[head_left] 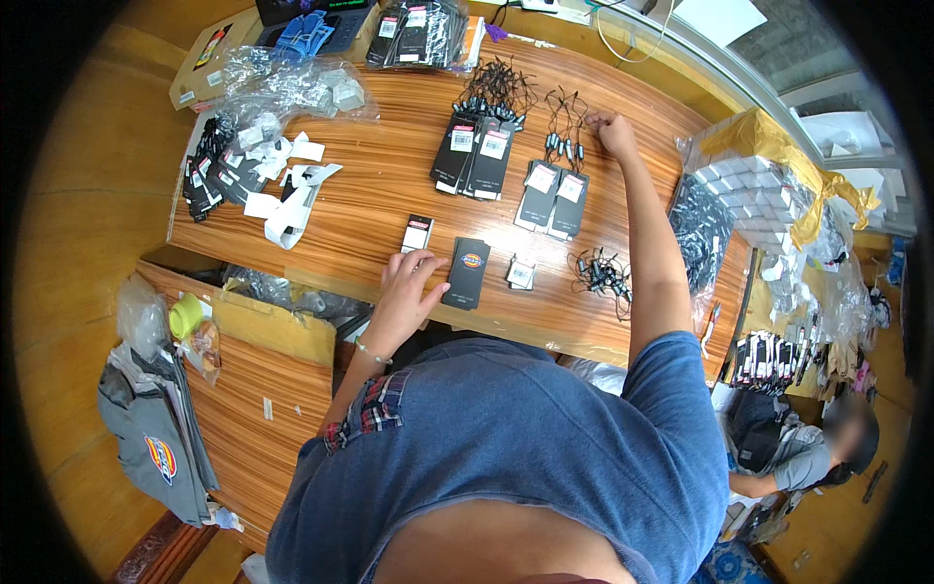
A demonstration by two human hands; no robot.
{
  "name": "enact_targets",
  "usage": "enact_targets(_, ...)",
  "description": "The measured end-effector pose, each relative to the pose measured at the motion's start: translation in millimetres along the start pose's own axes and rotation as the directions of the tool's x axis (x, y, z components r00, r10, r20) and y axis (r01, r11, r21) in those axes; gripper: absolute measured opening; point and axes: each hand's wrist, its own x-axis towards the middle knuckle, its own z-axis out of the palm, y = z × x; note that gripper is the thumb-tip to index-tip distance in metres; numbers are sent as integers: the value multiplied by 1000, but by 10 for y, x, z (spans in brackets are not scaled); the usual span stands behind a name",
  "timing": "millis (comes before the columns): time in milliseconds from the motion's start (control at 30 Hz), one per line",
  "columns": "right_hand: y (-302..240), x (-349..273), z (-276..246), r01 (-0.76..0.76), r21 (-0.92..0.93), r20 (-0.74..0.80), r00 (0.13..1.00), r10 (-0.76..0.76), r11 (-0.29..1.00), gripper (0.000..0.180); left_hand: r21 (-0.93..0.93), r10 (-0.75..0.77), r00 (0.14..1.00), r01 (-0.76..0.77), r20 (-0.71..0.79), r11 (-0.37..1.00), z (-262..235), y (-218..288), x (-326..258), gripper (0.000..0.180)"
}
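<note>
My left hand [407,292] rests on the table with its fingers apart. Its fingertips are at a small stack of black and white tags [417,232] and beside a dark hang tag [469,274] with a coloured emblem. Farther right, my right hand [612,133] reaches forward with curled fingers, apparently pinching the end of a black hang-tag string [581,109]. That string runs toward two dark hang tags [553,200] with white stickers. Left of these, more dark hang tags [474,158] lie stacked, their strings bunched above them.
Small white labels [520,273] and loose black strings [603,274] lie near the front edge. Crumpled white paper strips [292,206] and clear plastic bags [292,86] occupy the left. Plastic-wrapped white boxes [749,185] stand right, near scissors [711,326]. Another person [803,472] sits lower right.
</note>
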Motion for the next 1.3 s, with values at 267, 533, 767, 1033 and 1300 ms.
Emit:
enact_targets(267, -158, -157, 47, 57, -301, -116, 989, -96, 952, 31, -12, -20, 1000, 20, 0, 1000, 17, -9, 6, 33)
enact_targets(533, -181, -87, 65, 51, -342, -103, 990, -92, 938, 38, -17, -53, 999, 54, 8, 998, 1, -22, 35, 33)
enact_targets(767, -94, 127, 151, 23, -322, -46, 998, -40, 946, 34, -9, -60, 998, 60, 1, 998, -2, -23, 29, 33)
enact_targets(1033, -244, 141, 110, 68, -288, -50, 995, -86, 955, 36, -20, -70, 997, 69, -32, 997, -3, -36, -20, 33)
enact_targets(1300, -400, 151, 120, 201, -409, 25, 977, -210, 890, 35, -22, -83, 996, 82, -42, 996, 10, -43, -58, 33)
